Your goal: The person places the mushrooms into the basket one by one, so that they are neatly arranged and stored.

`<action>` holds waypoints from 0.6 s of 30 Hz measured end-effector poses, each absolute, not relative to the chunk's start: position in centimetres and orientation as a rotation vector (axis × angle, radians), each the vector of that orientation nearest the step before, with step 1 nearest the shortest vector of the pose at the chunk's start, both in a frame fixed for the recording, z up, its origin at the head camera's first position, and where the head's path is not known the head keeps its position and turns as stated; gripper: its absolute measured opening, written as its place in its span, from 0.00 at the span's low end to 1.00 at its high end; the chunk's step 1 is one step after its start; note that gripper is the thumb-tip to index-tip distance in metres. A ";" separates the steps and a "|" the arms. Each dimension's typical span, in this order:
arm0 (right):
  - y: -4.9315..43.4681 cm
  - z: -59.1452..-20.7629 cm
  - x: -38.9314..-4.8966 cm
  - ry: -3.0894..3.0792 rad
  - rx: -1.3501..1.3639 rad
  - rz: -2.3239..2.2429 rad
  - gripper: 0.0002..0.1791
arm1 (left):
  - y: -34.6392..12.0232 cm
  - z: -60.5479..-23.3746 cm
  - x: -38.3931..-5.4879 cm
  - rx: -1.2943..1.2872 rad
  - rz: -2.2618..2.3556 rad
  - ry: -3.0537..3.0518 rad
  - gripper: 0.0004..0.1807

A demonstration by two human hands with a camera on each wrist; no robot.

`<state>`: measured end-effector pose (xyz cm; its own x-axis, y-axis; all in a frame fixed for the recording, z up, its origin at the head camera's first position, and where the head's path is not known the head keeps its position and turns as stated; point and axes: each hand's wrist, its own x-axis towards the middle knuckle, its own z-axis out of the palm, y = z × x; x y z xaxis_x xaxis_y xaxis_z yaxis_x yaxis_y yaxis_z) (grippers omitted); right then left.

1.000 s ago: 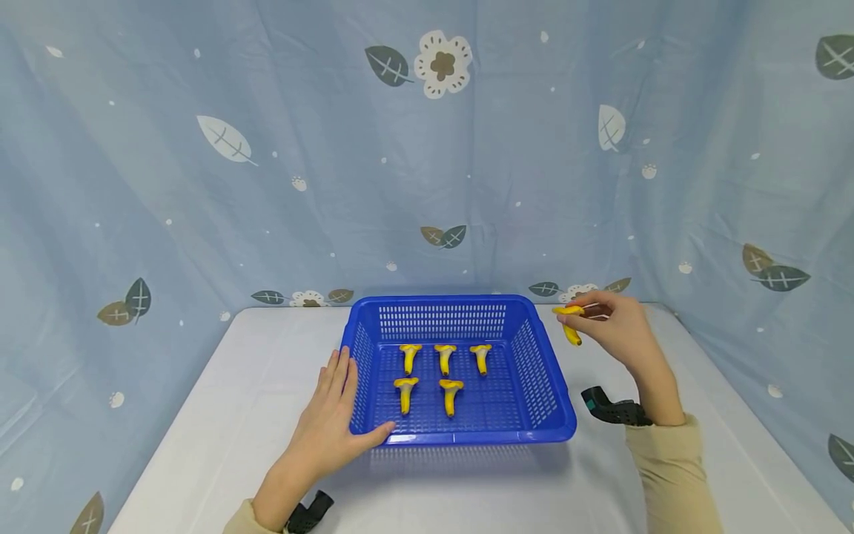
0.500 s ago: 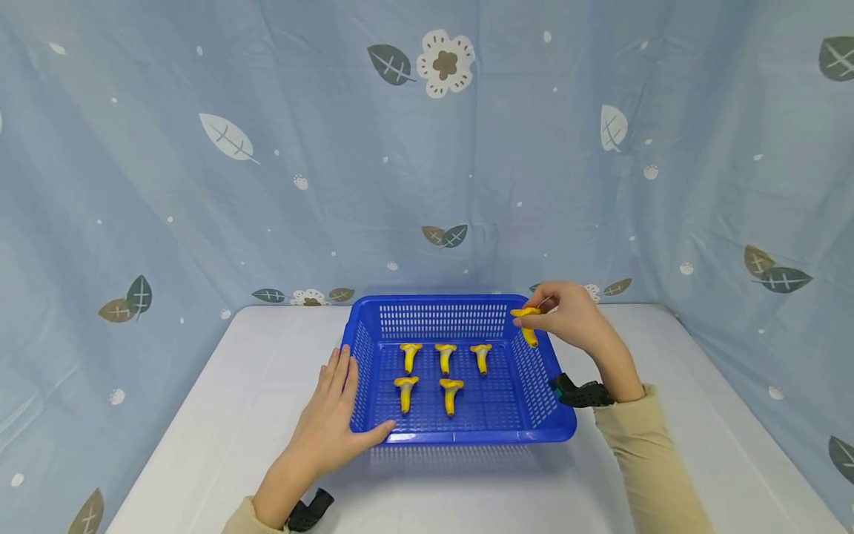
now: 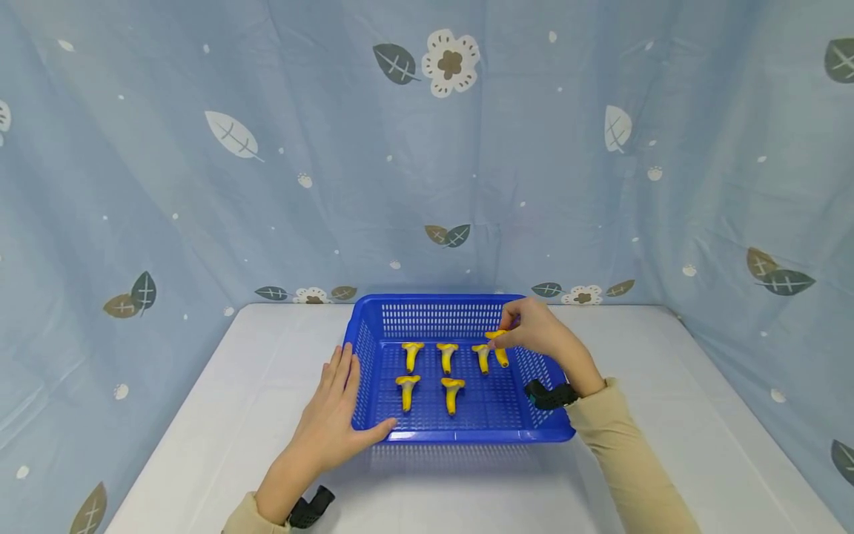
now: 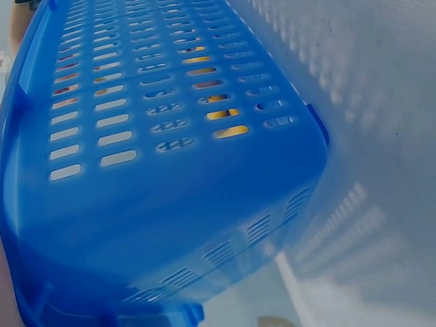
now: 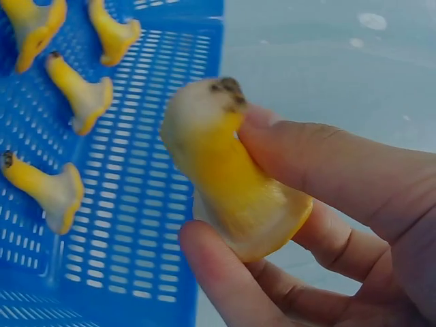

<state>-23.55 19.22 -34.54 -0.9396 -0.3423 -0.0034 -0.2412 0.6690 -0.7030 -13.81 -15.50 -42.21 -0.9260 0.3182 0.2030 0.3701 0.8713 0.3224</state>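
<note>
In the head view my right hand is over the right part of a blue plastic basket, pinching a yellow mushroom by its cap, the stem pointing down. The right wrist view shows this mushroom between thumb and fingers, with a dark tip on its pale stem end. Several similar mushrooms lie in two rows on the basket floor, caps to the back. My left hand rests along the basket's left rim with fingers extended, its thumb on the front rim.
The basket stands on a white-covered table. Behind it hangs a blue curtain with leaf and flower prints. The slotted basket wall fills most of the left wrist view. A black wrist mount sits at my right wrist.
My right hand has carried the mushroom leftward from beside the basket, over its right rim, and lowered it inside near the back row. My left hand has stayed on the rim.
</note>
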 end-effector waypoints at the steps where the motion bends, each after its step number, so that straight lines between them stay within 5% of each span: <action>1: 19.0 -34.6 -23.6 2.740 -0.476 -1.110 0.17 | -15.5 -42.2 -13.8 -0.534 -0.546 -2.906 0.64; 18: 16.3 -36.9 -24.6 2.658 -0.349 -0.704 0.18 | -15.4 -42.2 -13.6 -0.532 -0.553 -2.881 0.64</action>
<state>-24.57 16.30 -36.87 -0.9016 -0.3254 -0.2850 -0.1417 0.8446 -0.5162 -13.60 -15.44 -42.18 -0.9238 0.3132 0.2201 0.3724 0.8682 0.3278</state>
